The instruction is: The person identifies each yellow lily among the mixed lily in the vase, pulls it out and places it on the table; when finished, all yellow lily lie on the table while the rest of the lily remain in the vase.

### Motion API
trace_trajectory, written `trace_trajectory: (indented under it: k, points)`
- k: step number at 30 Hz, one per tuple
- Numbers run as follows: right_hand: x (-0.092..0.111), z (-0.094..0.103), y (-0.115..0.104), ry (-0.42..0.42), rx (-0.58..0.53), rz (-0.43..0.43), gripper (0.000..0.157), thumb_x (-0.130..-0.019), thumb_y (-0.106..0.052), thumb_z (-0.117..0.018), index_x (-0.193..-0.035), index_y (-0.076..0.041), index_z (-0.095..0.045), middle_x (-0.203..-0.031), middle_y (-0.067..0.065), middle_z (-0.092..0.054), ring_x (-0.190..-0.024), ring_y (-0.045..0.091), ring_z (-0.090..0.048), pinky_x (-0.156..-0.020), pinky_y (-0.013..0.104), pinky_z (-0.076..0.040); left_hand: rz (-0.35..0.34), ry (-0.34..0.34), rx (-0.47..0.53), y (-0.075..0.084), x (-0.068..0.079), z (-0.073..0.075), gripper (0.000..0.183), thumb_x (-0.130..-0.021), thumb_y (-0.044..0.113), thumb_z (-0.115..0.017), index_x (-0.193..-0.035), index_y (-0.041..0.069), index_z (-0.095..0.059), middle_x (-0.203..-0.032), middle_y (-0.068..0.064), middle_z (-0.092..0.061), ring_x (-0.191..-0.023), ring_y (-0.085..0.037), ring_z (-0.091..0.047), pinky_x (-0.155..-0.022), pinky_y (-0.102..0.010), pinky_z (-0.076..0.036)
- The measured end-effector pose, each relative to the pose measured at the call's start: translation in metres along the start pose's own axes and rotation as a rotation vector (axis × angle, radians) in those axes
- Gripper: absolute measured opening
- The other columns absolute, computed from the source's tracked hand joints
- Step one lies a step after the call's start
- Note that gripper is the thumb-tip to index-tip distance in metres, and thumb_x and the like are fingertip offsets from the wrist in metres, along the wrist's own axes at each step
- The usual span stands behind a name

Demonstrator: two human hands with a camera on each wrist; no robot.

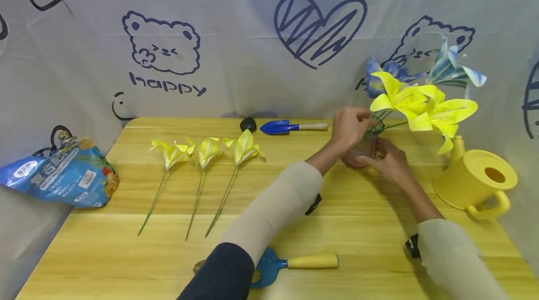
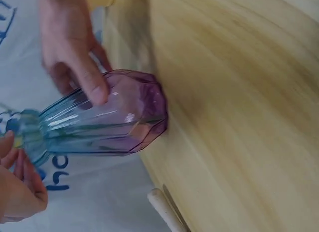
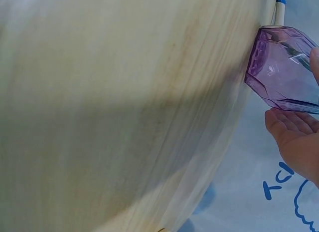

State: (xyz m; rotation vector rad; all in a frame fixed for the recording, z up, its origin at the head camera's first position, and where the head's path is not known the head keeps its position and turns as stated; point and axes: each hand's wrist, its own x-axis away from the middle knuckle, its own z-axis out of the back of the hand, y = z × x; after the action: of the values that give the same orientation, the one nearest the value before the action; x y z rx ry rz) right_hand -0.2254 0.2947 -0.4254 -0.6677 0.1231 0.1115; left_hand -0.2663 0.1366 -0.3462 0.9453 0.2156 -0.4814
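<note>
A faceted glass vase (image 2: 104,117), blue-green at the neck and purple at the base, stands upright at the table's back right. My right hand (image 1: 391,159) grips its body, thumb on the near side and fingers (image 3: 291,123) on the other. At the mouth, my left hand (image 1: 349,127) pinches a flower stem; which stem is hard to tell. Out of the vase rise yellow lilies (image 1: 446,110), a blue flower (image 1: 375,80) and a pale blue lily (image 1: 446,66). Part of the vase is hidden behind my hands in the head view.
Three yellow lilies (image 1: 204,152) lie side by side at left. Behind are a black round object (image 1: 248,125) and a blue trowel (image 1: 278,127). A yellow watering can (image 1: 467,178) stands at right, a blue bag (image 1: 76,173) at far left. My left sleeve partly covers a blue tool (image 1: 269,267).
</note>
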Motion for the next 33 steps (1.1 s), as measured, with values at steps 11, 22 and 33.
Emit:
trace_trajectory:
  k: [11, 22, 33]
  points:
    - [0.0, -0.001, -0.001, 0.0, -0.014, 0.001, 0.071, -0.075, -0.044, -0.066, -0.127, -0.003, -0.041, -0.118, 0.021, -0.051, -0.104, 0.038, -0.049, -0.082, 0.049, -0.041, -0.083, 0.017, -0.428, 0.001, -0.004, -0.016, 0.017, -0.085, 0.032, -0.058, -0.091, 0.022, -0.07, -0.082, 0.012, -0.059, -0.076, -0.005, -0.051, -0.067, -0.016, -0.041]
    - [0.001, -0.004, 0.0, 0.008, -0.038, -0.006, 0.068, -0.075, -0.043, -0.066, -0.124, -0.003, -0.043, -0.118, 0.02, -0.051, -0.104, 0.038, -0.049, -0.082, 0.049, -0.041, -0.064, 0.056, 0.019, -0.004, -0.005, -0.002, 0.014, -0.087, 0.023, -0.055, -0.092, 0.013, -0.063, -0.085, 0.006, -0.06, -0.075, 0.0, -0.053, -0.062, -0.009, -0.039]
    - [0.002, -0.004, -0.002, 0.001, -0.133, -0.037, 0.073, -0.073, -0.04, -0.069, -0.126, 0.0, -0.039, -0.12, 0.024, -0.049, -0.109, 0.037, -0.046, -0.087, 0.049, -0.038, -0.199, 0.292, 0.25, 0.01, -0.008, 0.047, 0.014, -0.088, 0.017, -0.055, -0.093, 0.006, -0.062, -0.087, -0.003, -0.065, -0.078, -0.004, -0.058, -0.062, -0.009, -0.042]
